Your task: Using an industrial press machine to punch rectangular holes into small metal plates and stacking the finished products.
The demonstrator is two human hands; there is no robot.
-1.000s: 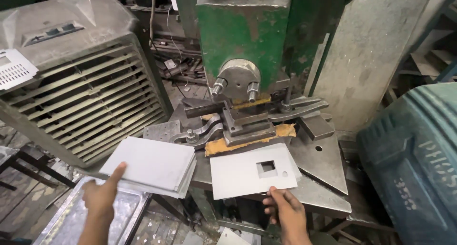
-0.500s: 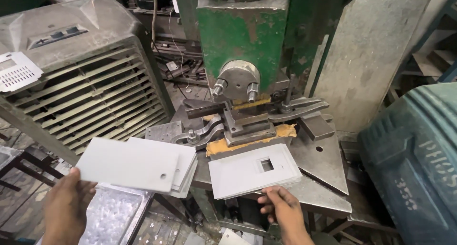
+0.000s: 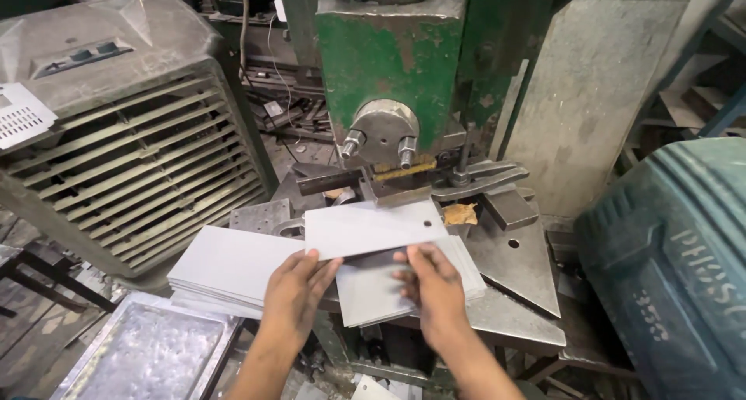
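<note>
My left hand and my right hand together grip the near edge of a flat grey metal sheet with a small round hole near its far right corner. Its far edge points at the die area of a green press machine. Under that sheet lies a small pile of punched sheets on the press bed, beneath my right hand. To the left, a stack of blank grey sheets rests beside my left hand.
A grey louvred cooler stands at the left. A shiny metal tray lies low at the left. A teal motor housing fills the right. A steel bed plate with a hole juts out to the right.
My left hand lifted a blank sheet off the left stack and carried it right over the press bed. My right hand left the punched sheet and now grips the new one.
</note>
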